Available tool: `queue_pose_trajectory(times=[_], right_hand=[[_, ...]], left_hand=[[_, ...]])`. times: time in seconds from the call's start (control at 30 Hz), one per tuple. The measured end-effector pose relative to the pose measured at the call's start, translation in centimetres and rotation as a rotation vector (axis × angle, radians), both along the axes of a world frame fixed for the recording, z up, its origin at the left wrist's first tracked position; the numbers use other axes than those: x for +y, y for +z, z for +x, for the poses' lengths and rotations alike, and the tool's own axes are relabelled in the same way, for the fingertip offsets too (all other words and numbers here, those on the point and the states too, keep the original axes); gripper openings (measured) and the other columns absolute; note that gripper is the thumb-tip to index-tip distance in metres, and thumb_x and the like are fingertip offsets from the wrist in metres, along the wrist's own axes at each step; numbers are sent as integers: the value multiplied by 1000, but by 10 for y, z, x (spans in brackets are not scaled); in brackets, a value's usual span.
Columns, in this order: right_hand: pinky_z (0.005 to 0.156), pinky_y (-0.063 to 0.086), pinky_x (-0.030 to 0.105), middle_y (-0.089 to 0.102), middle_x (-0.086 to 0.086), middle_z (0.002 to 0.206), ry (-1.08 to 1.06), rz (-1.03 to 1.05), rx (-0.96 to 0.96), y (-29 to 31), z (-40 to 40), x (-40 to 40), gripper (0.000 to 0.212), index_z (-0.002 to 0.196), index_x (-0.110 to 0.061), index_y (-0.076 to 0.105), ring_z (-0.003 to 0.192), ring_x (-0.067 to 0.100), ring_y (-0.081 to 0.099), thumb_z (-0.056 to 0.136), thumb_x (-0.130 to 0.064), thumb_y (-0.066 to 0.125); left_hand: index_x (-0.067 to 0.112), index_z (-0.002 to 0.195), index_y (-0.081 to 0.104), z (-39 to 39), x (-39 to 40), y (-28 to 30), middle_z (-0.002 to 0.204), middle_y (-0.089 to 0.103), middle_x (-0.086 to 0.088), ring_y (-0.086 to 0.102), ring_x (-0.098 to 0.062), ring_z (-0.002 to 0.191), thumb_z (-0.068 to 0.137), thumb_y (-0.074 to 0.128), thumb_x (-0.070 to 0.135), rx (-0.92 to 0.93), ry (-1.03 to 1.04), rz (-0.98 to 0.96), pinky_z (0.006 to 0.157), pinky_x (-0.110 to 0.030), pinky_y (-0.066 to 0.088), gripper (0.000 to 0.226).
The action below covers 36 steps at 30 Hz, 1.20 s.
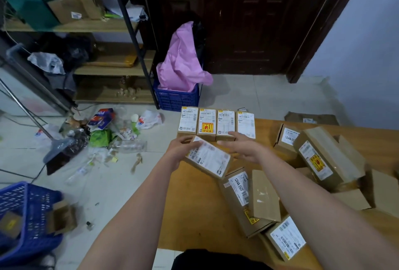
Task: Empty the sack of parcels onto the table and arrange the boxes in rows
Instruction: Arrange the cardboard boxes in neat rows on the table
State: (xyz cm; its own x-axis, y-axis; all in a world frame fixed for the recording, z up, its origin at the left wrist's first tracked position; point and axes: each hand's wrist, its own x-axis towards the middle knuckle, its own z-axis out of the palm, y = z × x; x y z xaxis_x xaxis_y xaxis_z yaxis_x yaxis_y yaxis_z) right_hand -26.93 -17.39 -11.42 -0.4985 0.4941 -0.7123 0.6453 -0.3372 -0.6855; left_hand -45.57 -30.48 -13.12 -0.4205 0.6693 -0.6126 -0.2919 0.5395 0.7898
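Observation:
Several small brown boxes with white labels stand side by side in a row [216, 124] at the far edge of the wooden table [194, 211]. Just in front of that row I hold one more labelled box [210, 158], tilted. My left hand [183, 147] grips its left end and my right hand [243, 147] holds its far right side, fingertips near the row. A loose heap of boxes [254, 200] lies to the right on the table, some stacked or tipped. No sack is visible on the table.
A blue crate with pink plastic [180, 94] stands on the floor beyond the table. Litter and a dustpan [64, 148] lie on the floor at left. A blue basket [26, 215] sits at lower left. Shelves [108, 69] and a dark door [248, 21] are behind.

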Motion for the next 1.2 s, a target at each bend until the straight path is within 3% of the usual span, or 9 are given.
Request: queue_pose_trajectory(times=[0.13,0.27,0.47,0.53,0.7,0.8,0.83,1.0,1.2], right_hand=[[98,51,40,64,0,127,256,-47,-89,-3,-14,-10,79,149,-26,38,111,18,62,81,-37,77],[93,56,37,71,1,115,313,-51,-97,-12,-29,-17,63,139,-18,50,102,16,69,83,-27,77],[93,55,39,73,1,110,368,-119,-135,-26,-47,-32,41,122,-14,60,101,16,70,88,-34,71],[94,55,41,74,3,109,340,-166,-124,-32,-55,-34,40,121,-11,61,102,18,70,89,-34,70],[92,56,45,71,8,116,155,-224,-153,-63,-77,-36,61,134,-6,48,105,23,68,85,-32,74],[95,52,50,67,10,122,0,-223,-150,-92,-86,-35,69,136,-7,45,111,27,65,81,-34,76],[97,51,51,66,10,125,-35,-227,-149,-102,-88,-35,69,137,-7,44,113,28,63,82,-34,76],[102,46,49,63,8,130,-91,-247,-163,-114,-103,-47,58,136,-9,45,120,27,58,88,-28,71],[98,49,45,61,10,132,-86,-161,-205,-125,-115,-50,42,131,-6,52,122,29,56,94,-22,65]], left_hand=[[27,111,67,-1,3,3,103,72,-4,71,-20,91,74,86,23,86,-122,-30,68,-30,59,42],[29,113,66,-5,4,0,99,70,-1,71,-20,88,73,86,26,140,-125,-40,65,-29,58,46],[22,115,67,-22,-8,-17,102,72,-6,71,-21,85,74,85,30,150,-106,-51,62,-27,56,45],[19,113,68,-30,-11,-24,104,73,-6,71,-20,86,75,84,33,142,-56,-45,63,-26,54,44],[17,121,59,-47,-12,-40,104,69,-4,65,-12,87,81,78,39,153,80,-75,64,-20,49,50],[19,131,52,-54,-12,-58,115,65,-9,63,-25,103,85,72,47,144,95,-170,91,-41,55,58],[19,133,51,-54,-12,-64,117,65,-10,64,-27,105,87,69,48,121,84,-198,92,-44,56,57],[13,136,51,-51,-15,-86,116,70,-14,71,-26,96,96,62,31,84,-24,-258,83,-43,60,45],[12,131,57,-56,-12,-95,116,69,-15,70,-30,99,96,61,27,191,-20,-283,84,-43,59,38]])
